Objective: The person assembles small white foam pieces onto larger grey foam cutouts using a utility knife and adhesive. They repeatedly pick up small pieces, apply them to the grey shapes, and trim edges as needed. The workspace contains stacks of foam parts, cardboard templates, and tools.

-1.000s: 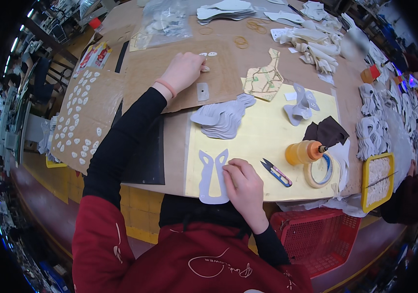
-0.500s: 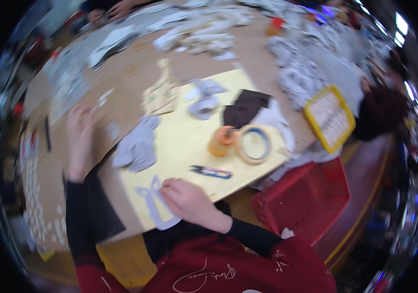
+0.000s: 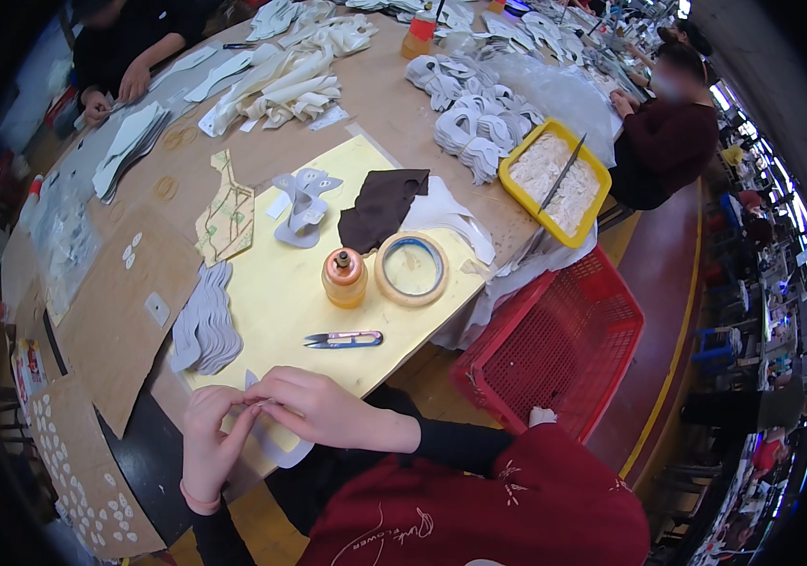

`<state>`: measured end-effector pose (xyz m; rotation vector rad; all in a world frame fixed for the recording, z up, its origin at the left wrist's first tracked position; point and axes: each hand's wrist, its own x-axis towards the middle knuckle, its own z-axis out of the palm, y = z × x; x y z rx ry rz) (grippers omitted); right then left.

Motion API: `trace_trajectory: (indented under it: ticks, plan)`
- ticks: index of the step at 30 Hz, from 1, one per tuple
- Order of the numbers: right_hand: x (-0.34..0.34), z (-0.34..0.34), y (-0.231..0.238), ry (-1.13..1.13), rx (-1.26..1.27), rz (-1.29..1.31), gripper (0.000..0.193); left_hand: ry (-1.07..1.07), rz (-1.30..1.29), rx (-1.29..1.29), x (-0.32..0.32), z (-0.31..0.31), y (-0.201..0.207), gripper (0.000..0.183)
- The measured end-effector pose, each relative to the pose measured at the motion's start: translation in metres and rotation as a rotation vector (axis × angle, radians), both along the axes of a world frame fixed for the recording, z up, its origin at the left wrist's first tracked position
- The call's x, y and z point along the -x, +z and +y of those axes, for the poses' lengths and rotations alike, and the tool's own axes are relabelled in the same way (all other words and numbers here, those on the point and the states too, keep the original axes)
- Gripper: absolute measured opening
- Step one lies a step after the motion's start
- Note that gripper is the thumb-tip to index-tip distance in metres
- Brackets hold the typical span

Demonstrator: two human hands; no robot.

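Observation:
My left hand (image 3: pixel 211 436) and my right hand (image 3: pixel 320 407) meet over the table's near edge, fingers closed in a pinch. A small pale bit shows between their fingertips, too covered to name. Beneath them is a light grey cut-out piece with a looped outline (image 3: pixel 282 455), partly hidden by the hands. A pile of matching grey pieces (image 3: pixel 205 323) lies beyond my left hand. Thread snips (image 3: pixel 345 340) rest on the yellow sheet (image 3: pixel 266 344), near an orange bottle (image 3: pixel 344 279) and a roll of tape (image 3: pixel 411 270).
A brown board (image 3: pixel 118 316) with small white pieces lies left. A dark brown cloth piece (image 3: pixel 380 209) and a patterned tan piece (image 3: pixel 225 219) lie farther back. At right are a yellow tray (image 3: pixel 509 175) and a red basket (image 3: pixel 554 340). Co-workers sit across and at right.
My left hand has come from the brown board with the white pieces to meet my right hand over the grey cut-out. The view has shifted, and both hands now pinch together.

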<state>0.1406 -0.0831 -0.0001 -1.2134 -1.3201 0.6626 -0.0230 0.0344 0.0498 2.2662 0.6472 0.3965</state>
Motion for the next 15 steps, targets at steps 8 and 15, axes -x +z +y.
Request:
trace_trajectory:
  ticks: [8, 15]
  plan:
    - [-0.008, -0.019, -0.002, -0.074, 0.130, 0.034, 0.017, 0.117, -0.148, 0.198, 0.004, -0.020, -0.015, 0.021]
    - [-0.021, -0.012, -0.014, -0.224, 0.315, 0.338, 0.012, 0.277, -0.063, -0.114, 0.005, -0.035, -0.041, 0.027]
